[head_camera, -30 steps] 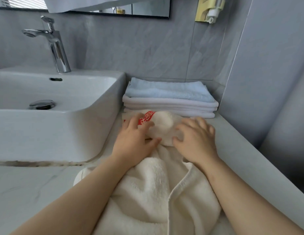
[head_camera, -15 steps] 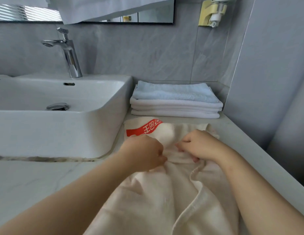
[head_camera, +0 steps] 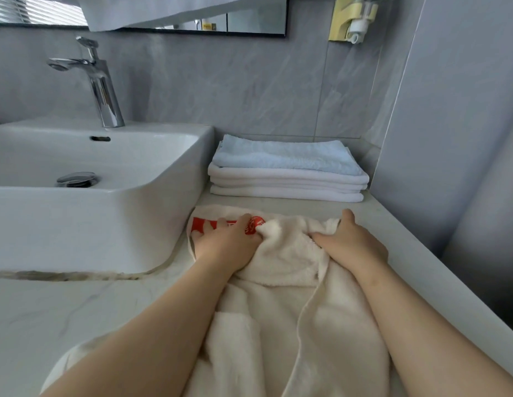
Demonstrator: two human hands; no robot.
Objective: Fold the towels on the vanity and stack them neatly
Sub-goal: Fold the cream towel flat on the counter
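A cream towel [head_camera: 281,296] with a red printed label [head_camera: 199,224] lies rumpled on the vanity top [head_camera: 63,316], running from the front edge towards the back. My left hand [head_camera: 226,243] presses flat on its far left corner, fingers spread over the label. My right hand [head_camera: 351,243] is at the far right corner, where a bunched fold sits between thumb and fingers; some fingers are hidden behind the fold. Behind the towel stands a neat stack: a pale blue folded towel [head_camera: 284,154] on top of white folded towels [head_camera: 287,187].
A white basin [head_camera: 86,222] with a chrome tap [head_camera: 99,87] fills the left side, touching the towel's left edge. Grey tiled walls close the back and right. A yellow dispenser [head_camera: 351,18] hangs on the wall, and a mirror [head_camera: 249,21] runs above.
Both hands have moved apart from the towel's middle to its far corners. The left hand has opened from a fist to flat, and the far end is spread wider.
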